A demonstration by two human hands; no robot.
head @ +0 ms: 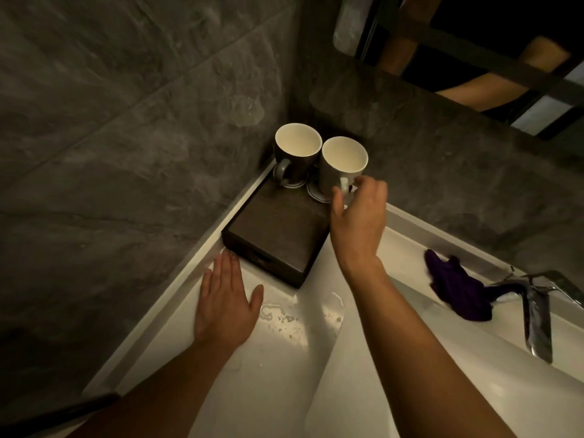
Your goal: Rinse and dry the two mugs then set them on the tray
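The handle [343,185] of the white mug [328,180] sits between the right hand [360,216]'s thumb and fingers, though I cannot tell if it grips, while the left hand [226,298] lies flat and farther back.

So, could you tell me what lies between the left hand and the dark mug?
In the head view, the bare front of the tray lies between the left hand and the dark mug.

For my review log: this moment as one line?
dark mug, white mug: upright on tray | right hand: pinches white mug's handle | left hand: flat on counter | cloth: by faucet
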